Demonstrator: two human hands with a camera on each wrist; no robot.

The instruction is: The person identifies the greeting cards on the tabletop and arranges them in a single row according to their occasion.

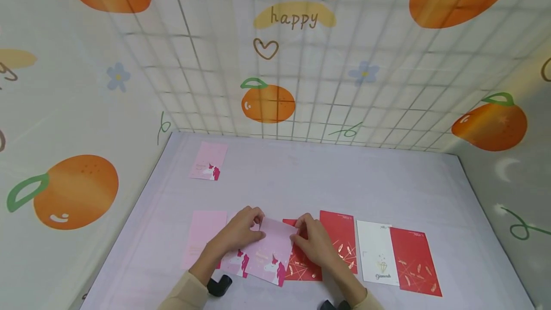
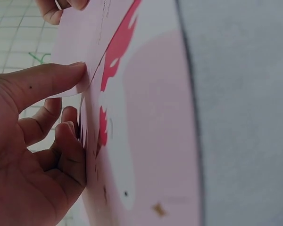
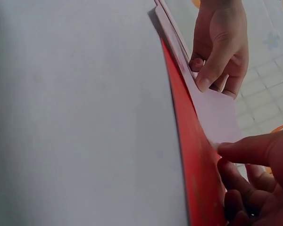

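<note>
A pink unicorn card point(image 1: 271, 250) is held up by its far edge between two hands in the head view. My left hand point(image 1: 241, 228) pinches its upper left corner with thumb and fingers. The upper right corner is pinched by my right hand point(image 1: 316, 243). Beneath its left side lies another pink unicorn card point(image 1: 234, 264), partly hidden. A red card point(image 1: 303, 264) with gold lines lies under its right side and under my right hand. In the right wrist view, both thumbs press on the lifted card point(image 3: 217, 113).
One pink card point(image 1: 204, 236) lies left of my left hand, and a further pink card point(image 1: 209, 160) lies at the back left. To the right are a red card point(image 1: 337, 240), a white Diamonds card point(image 1: 376, 250) and another red card point(image 1: 415, 262). A wire grid point(image 1: 310, 94) stands behind the table.
</note>
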